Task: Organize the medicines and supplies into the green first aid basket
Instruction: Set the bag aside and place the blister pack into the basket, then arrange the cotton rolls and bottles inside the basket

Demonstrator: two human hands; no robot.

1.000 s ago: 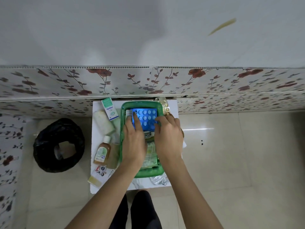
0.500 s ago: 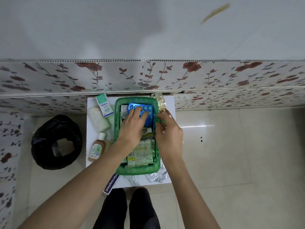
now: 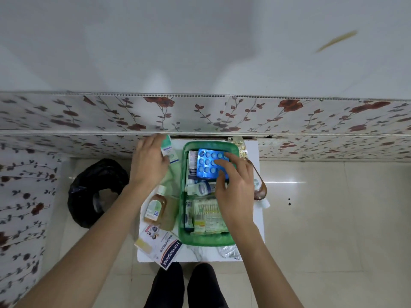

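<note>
— Worktop [image 3: 249,256] edges?
— Crowded; green basket [image 3: 184,218] centre, far rim near the wall.
— Hands?
— Right hand [image 3: 233,187] fingers spread, pressing blue blister pack [image 3: 208,163] in basket's far end. Left hand [image 3: 148,163] closing on small box [image 3: 170,152], far left.

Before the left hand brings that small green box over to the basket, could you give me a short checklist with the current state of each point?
1. Left hand on the green box: ok, though a closed grip cannot be told.
2. Blue blister pack inside the basket: ok.
3. Right hand steadying the pack: ok, fingertips rest on it.
4. Free room in the basket: not ok, looks crowded.
5. Brown bottle clear of the path: ok, it lies nearer the person.
</note>
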